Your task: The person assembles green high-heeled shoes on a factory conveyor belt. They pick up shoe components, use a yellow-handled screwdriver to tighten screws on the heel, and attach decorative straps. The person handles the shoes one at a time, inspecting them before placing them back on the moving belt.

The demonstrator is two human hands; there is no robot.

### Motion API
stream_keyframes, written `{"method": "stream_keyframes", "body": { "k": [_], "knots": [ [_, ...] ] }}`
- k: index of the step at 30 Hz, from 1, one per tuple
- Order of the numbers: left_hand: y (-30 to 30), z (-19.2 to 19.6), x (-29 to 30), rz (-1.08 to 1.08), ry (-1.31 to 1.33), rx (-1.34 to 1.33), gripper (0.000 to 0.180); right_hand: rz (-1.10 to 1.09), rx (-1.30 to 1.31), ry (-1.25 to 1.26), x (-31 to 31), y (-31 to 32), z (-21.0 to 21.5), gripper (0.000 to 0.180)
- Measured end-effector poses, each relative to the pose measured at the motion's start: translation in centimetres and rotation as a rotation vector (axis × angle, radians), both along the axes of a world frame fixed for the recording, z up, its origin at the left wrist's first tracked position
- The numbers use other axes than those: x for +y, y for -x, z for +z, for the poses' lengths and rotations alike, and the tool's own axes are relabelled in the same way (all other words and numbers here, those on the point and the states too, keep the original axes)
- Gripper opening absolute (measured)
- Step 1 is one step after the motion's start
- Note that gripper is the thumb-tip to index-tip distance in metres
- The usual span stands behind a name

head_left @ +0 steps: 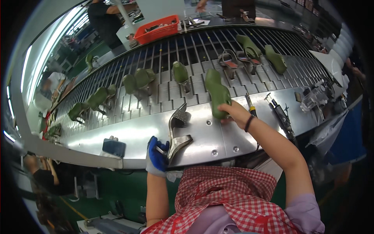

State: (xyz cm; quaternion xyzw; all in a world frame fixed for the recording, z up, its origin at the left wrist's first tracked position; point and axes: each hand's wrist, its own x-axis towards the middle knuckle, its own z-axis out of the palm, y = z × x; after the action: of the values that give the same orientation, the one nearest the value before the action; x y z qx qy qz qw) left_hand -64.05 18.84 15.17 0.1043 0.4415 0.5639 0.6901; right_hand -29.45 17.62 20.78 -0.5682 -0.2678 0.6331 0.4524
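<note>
My left hand point(157, 156), in a blue and grey glove, grips a silver high-heeled sandal point(180, 143) by its heel end, at the front edge of the metal bench. The sandal's glittery toe strap points away from me. My bare right hand point(236, 113), with a dark band at the wrist, is closed on the near end of a green shoe last point(216, 91). This last lies lengthwise, its far end over the slatted conveyor. Beyond it, two strappy heeled sandals point(229, 60) stand on the conveyor, with another green last point(276, 59) to their right.
Several shoes with green lasts point(180, 73) stand along the slatted conveyor point(163, 93). A yellow-and-black screwdriver point(252, 109) and a dark hand tool point(281, 117) lie at right. A phone point(113, 147) rests at left. A red basket point(156, 29) stands beyond the conveyor, near other people.
</note>
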Motion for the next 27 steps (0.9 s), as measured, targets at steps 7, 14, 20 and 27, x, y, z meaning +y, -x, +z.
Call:
{"method": "stream_keyframes", "body": {
  "k": [7,14,20,27],
  "knots": [
    [-0.1,2.3,-2.8,-0.141,-0.606,1.166,0.083,-0.134,-0.478,-0.472,0.5,-3.0,-1.7,0.047],
    [0.2,2.0,-1.3,-0.601,-0.53,1.601,0.079,0.077,-1.358,-0.467,-10.5,-7.7,-1.5,0.031],
    [0.2,3.5,1.0,-0.723,-0.363,1.526,0.04,0.404,-1.705,-0.44,-12.7,-8.9,-3.7,0.042],
    [-3.2,5.2,-3.4,-0.576,-0.296,-0.564,0.057,0.359,-1.73,-0.514,-11.3,-9.1,-4.8,0.03]
  ]
}}
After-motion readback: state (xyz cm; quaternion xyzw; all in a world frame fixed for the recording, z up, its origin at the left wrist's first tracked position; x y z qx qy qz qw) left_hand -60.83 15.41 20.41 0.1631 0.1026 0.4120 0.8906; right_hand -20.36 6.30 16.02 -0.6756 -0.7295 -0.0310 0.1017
